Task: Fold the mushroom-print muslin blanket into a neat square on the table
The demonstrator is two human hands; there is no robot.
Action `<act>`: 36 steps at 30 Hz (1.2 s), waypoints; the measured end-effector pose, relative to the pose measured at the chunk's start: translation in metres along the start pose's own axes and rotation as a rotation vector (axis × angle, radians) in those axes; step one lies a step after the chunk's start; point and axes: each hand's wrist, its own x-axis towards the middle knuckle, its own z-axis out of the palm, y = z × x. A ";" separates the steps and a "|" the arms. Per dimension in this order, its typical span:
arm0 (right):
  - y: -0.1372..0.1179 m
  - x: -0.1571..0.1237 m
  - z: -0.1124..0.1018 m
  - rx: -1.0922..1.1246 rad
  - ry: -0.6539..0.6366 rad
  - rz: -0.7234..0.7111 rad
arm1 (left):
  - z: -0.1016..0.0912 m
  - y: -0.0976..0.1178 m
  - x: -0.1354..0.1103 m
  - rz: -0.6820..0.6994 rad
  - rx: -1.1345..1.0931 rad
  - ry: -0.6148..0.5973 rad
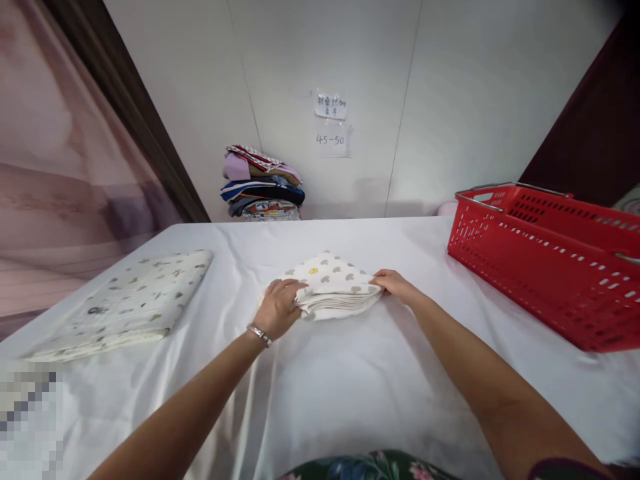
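Observation:
A folded white cloth (333, 272) with grey shapes and a small yellow mark lies in the middle of the table, one corner pointing to the far side. Its stacked layers show along the near edge. My left hand (281, 305), with a silver bracelet at the wrist, grips the cloth's left end, thumb and fingers around the edge. At the right end, my right hand (395, 285) pinches the corner between thumb and fingers. Parts of both cloth ends are hidden under the hands.
Another folded patterned cloth (135, 303) lies on the left of the white-covered table (350, 387). On the right stands a red perforated basket (540, 267) with metal handles. Behind the far edge rises a pile of folded fabrics (263, 183), near a wall with paper notes (331, 123).

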 end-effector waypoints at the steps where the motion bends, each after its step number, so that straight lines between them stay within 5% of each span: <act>1: 0.002 -0.004 0.001 0.000 0.006 0.003 | -0.002 -0.003 -0.002 0.004 -0.025 -0.013; 12: -0.005 -0.016 0.000 0.008 0.004 -0.016 | -0.001 0.025 -0.040 0.064 -0.011 -0.033; 20: 0.013 -0.040 -0.013 0.116 -0.135 -0.120 | 0.005 0.039 -0.071 0.116 -0.040 -0.077; 24: 0.024 -0.049 -0.019 0.238 -0.225 -0.254 | -0.002 0.053 -0.073 0.083 -0.056 -0.092; 29: 0.024 -0.044 -0.011 0.091 -0.100 -0.303 | 0.001 0.071 -0.061 0.057 -0.025 -0.023; 36: 0.020 -0.029 -0.011 0.120 -0.189 -0.315 | 0.009 0.071 -0.038 -0.212 -0.087 -0.100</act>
